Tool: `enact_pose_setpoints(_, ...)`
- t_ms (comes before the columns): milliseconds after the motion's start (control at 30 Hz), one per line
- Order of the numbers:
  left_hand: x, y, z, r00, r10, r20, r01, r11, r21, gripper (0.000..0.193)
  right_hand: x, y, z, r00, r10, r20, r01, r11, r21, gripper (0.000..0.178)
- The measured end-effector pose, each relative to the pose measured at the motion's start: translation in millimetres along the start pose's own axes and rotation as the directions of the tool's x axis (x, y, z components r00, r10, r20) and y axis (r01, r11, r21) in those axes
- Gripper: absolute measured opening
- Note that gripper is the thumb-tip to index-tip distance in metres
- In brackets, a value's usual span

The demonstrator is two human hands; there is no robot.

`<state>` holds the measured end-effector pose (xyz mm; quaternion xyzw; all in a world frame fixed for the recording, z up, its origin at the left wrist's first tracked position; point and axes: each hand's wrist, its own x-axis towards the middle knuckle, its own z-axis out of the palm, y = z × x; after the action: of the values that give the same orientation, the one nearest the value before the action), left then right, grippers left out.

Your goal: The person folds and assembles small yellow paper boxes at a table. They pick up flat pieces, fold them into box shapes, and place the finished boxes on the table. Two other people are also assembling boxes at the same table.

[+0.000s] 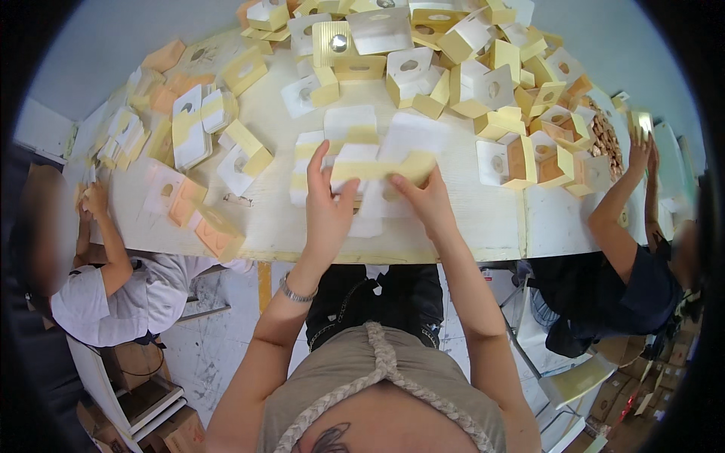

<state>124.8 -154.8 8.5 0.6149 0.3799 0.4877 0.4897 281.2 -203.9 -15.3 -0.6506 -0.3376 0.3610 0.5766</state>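
Note:
Between my two hands is a pale yellow and white folding carton (368, 170), partly folded and held just above the table. At its left end my left hand (329, 204) grips it between thumb and fingers. My right hand (429, 198) pinches the other end, with the thumb on the near side. The fingertips behind the carton are hidden. Under and around it lie several flat yellow and white carton blanks (351, 121), some with round cut-outs.
A heap of folded cartons (423, 57) covers the table's far side and far right. Stacked blanks (189, 124) and a peach carton (215, 234) lie to the left. Brown pieces (606, 136) are piled at right. Co-workers sit on both sides, a person in white (143, 291) at left.

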Motion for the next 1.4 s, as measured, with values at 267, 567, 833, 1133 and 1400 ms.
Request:
enact_pose_setpoints(267,-39.7,64.3,-29.6,0.859,-0.069,0.507,-0.046,0.977,0.21,0.042,-38.1,-36.4,-11.4,0.97,0.22,0.107,-0.244,0.904,0.351,0.05)
enact_pose_setpoints(567,-50.8,61.6,-38.6,0.739,-0.095,0.667,0.211,0.973,-0.094,0.063,-54.4,-30.6,1.0,0.983,0.097,0.153,-0.147,0.922,0.358,0.05)
enact_pose_setpoints(833,-52.1,45.6,-26.6,0.981,0.033,0.189,0.0,0.985,-0.175,0.083,-82.5,-41.3,-5.0,0.861,-0.377,0.341,0.395,0.918,0.018,0.075)
enact_pose_setpoints(1133,-54.4,36.9,-37.3,0.924,-0.22,0.313,0.286,0.94,-0.185,0.042,-93.5,-23.2,6.4,0.9,-0.353,0.255,0.35,0.935,0.06,0.041)
enact_pose_setpoints(1400,-56.3,35.6,-55.8,0.774,-0.213,0.596,0.26,0.966,0.008,0.033,-85.9,-12.2,-8.4,0.93,-0.163,0.33,0.031,0.928,0.371,0.015)
